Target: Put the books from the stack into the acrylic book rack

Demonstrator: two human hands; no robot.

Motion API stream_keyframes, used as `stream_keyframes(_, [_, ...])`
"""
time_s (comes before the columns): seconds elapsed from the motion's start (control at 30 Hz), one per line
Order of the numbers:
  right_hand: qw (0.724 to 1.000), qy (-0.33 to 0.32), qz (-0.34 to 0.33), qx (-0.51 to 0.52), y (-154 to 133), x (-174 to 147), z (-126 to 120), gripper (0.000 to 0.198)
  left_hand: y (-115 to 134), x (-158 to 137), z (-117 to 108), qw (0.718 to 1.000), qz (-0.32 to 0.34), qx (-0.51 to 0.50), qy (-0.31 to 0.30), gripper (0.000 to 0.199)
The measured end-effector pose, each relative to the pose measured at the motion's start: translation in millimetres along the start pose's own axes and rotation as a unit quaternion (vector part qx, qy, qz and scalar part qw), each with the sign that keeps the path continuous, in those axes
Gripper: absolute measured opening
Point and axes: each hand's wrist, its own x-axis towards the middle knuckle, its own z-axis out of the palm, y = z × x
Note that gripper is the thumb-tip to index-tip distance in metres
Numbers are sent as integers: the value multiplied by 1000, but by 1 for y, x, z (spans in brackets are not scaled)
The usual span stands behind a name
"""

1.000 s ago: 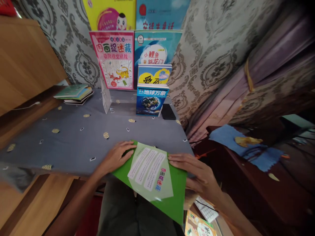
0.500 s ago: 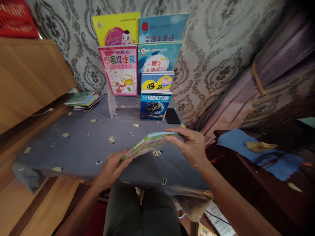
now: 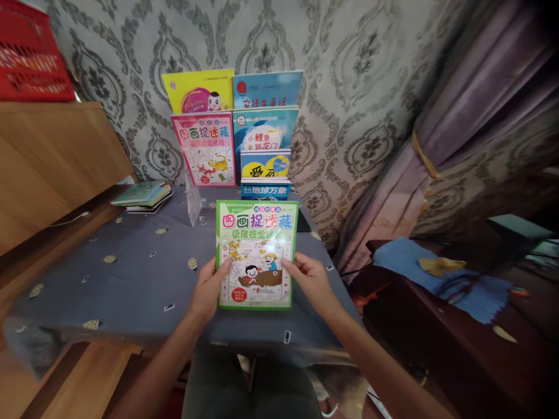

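Note:
A green-bordered picture book [image 3: 257,256] is held upright above the table, its cover facing me. My left hand [image 3: 209,288] grips its left edge, thumb on the cover. On the right edge my right hand [image 3: 312,282] does the same. Behind the book stands a clear display rack [image 3: 192,201] with several books in tiers. They include a pink picture book [image 3: 205,151], a yellow book [image 3: 198,87], a teal book [image 3: 266,125] and a blue earth book [image 3: 265,190], whose lower part is hidden by the held book.
A small stack of books [image 3: 142,196] lies at the left back of the cloth-covered table [image 3: 131,279]. A dark object [image 3: 302,222] shows partly behind the held book. To the right, a blue cloth [image 3: 441,279] lies on a dark red surface. A red basket [image 3: 35,58] sits on the wooden cabinet [image 3: 56,151].
The green book has turned from edge-on and tilted to upright with its cover towards me. My right hand has come lower and further left. The camera view has shifted upward.

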Motion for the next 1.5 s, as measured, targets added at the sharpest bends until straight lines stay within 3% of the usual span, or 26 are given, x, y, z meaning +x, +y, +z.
stream_keyframes(0.17, [995, 23, 96, 7, 17, -9, -10, 45, -15, 16, -1, 999, -34, -5, -12, 55])
stream_keyframes(0.33, [989, 41, 140, 15, 36, -10, -15, 53, -22, 39, -18, 991, -42, 117, -47, 57])
stream_keyframes(0.4, [990, 45, 121, -56, 39, -7, -19, 53, -24, 49, -24, 977, -29, 203, -62, 48])
stream_keyframes(0.47, [973, 51, 81, -208, 39, -6, -25, 48, -25, 57, -30, 942, 39, 329, -49, 36])
stream_keyframes(0.57, [890, 69, 37, -449, 35, -8, -34, 30, -24, 66, -36, 843, 174, 508, -14, 29])
stream_keyframes(0.67, [823, 79, 34, -562, 28, -11, -38, 30, -22, 75, -34, 778, 228, 585, -29, 27])
stream_keyframes(0.73, [807, 70, 18, -586, 24, -9, -36, 27, -23, 83, -28, 755, 244, 606, -52, 26])
stream_keyframes(0.83, [815, 26, -42, -577, 23, 4, -24, 26, -30, 98, -13, 719, 253, 641, -84, 27])
stream_keyframes(0.93, [829, -58, -113, -545, 30, 25, -1, 30, -41, 109, -1, 689, 248, 673, -105, 29])
stream_keyframes(1.1, [811, -150, -149, -545, 49, 55, 23, 39, -60, 115, -1, 649, 272, 702, -107, 34])
stream_keyframes(1.2, [803, -136, -118, -568, 57, 64, 9, 42, -63, 115, -5, 638, 285, 707, -105, 35])
stream_keyframes(1.33, [807, -74, -46, -584, 64, 68, -32, 47, -61, 114, -5, 639, 277, 710, -107, 35])
stream_keyframes(1.5, [816, -47, -46, -575, 72, 67, -55, 48, -58, 112, -1, 650, 256, 707, -111, 37])
